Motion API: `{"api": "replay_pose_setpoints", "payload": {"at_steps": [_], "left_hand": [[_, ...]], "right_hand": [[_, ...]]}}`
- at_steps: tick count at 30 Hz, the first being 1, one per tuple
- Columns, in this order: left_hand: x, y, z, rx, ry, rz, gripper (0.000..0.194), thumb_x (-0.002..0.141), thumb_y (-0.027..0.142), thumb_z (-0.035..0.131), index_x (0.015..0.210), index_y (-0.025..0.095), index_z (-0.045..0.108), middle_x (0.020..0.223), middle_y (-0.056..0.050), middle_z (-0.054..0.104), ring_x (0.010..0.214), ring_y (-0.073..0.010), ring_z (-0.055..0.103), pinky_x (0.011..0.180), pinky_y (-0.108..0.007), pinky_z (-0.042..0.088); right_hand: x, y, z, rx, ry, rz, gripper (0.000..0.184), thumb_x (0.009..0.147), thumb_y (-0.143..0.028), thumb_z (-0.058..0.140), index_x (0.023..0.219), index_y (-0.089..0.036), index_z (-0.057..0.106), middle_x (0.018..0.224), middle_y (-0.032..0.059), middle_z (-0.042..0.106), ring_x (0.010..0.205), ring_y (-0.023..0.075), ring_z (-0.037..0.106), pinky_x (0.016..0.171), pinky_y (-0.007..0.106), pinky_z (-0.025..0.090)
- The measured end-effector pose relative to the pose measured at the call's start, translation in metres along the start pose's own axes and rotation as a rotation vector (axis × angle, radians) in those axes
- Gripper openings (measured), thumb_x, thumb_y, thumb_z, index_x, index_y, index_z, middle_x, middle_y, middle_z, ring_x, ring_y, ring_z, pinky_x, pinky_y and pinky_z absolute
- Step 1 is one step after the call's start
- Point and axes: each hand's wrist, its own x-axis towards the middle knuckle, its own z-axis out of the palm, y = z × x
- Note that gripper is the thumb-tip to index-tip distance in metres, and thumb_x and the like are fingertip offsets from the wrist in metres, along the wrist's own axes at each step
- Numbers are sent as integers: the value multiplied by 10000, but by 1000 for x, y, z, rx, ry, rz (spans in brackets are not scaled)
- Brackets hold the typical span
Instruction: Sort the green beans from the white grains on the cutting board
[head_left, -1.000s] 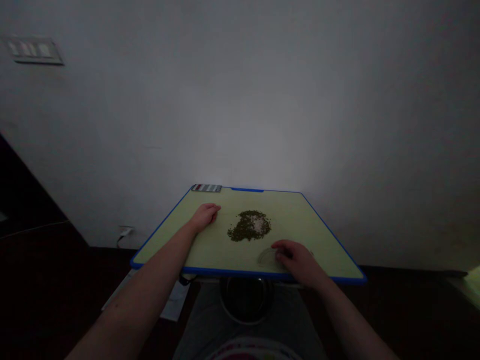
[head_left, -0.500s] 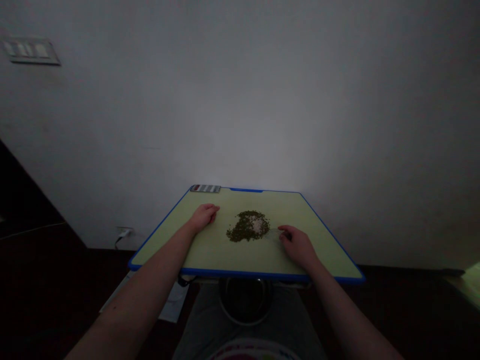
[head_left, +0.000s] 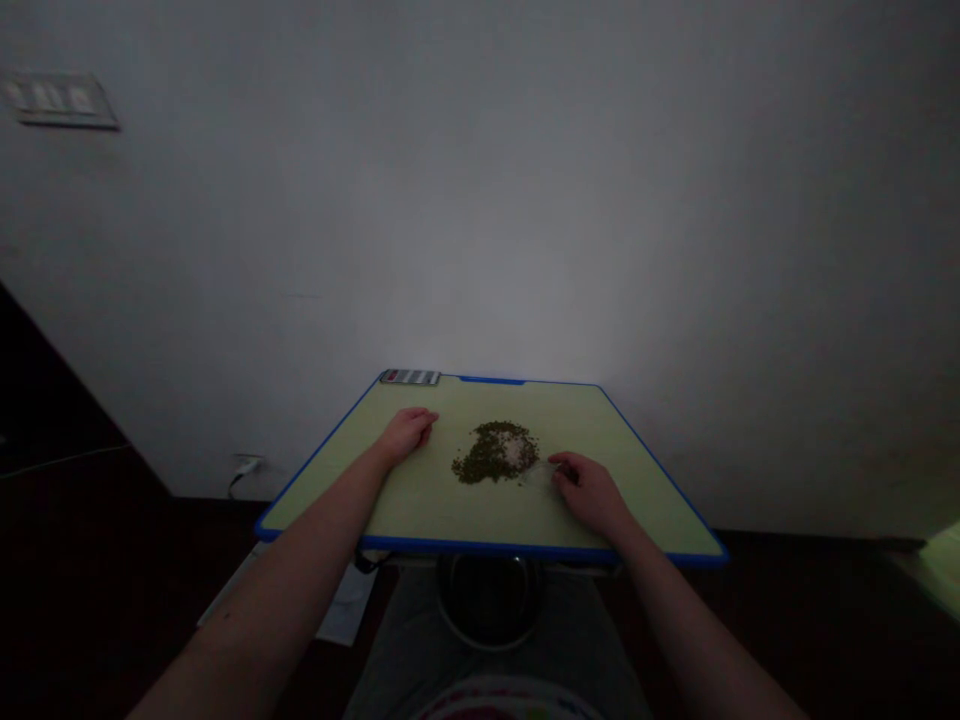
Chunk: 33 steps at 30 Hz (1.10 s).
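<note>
On the pale yellow-green board (head_left: 420,510) with a blue rim lies a loose heap of small green beans (head_left: 484,460). A patch of pale, whitish grains (head_left: 516,450) lies in the heap's right part. My right hand (head_left: 589,490) is closed at the heap's right side. From its fingers a thin, clear see-through object (head_left: 538,470) reaches to the heap's edge; its exact kind does not show. To the left of the heap, my left hand (head_left: 409,432) rests on the board with its fingers curled in, apart from the beans.
A flat device with rows of keys, like a calculator (head_left: 410,377), lies at the board's far left corner. Below the near edge a dark round bowl (head_left: 491,605) sits between the legs. The wall (head_left: 487,200) rises behind the board. A plug (head_left: 247,467) is in a socket at left.
My right hand has shifted slightly left, bringing the clear object closer along the heap's lower right edge. My left hand has stayed in place.
</note>
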Motion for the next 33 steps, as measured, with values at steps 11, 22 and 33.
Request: {"api": "replay_pose_setpoints", "payload": {"at_steps": [11, 22, 33], "left_hand": [[-2, 4, 2, -8, -8, -6, 355, 707, 453, 497, 489, 183, 423, 372, 45, 403, 358, -81, 325, 418, -239, 253], [-9, 15, 6, 0, 13, -10, 355, 699, 431, 507, 461, 184, 417, 365, 44, 396, 356, -82, 322, 423, -248, 250], [-1, 4, 4, 16, -15, 22, 374, 712, 459, 490, 471, 180, 423, 373, 43, 408, 366, -82, 328, 431, -241, 266]], "right_hand": [[2, -19, 12, 0, -1, -42, 310, 766, -193, 480, 1040, -161, 620, 763, 39, 650, 697, 151, 574, 691, 262, 413], [11, -23, 20, 17, -14, -66, 301, 779, -191, 485, 1047, -158, 619, 911, 72, 667, 818, 169, 595, 775, 275, 424], [2, -19, 16, 48, -50, -90, 297, 760, -180, 483, 1022, -179, 623, 826, 40, 658, 749, 155, 581, 728, 265, 420]]}}
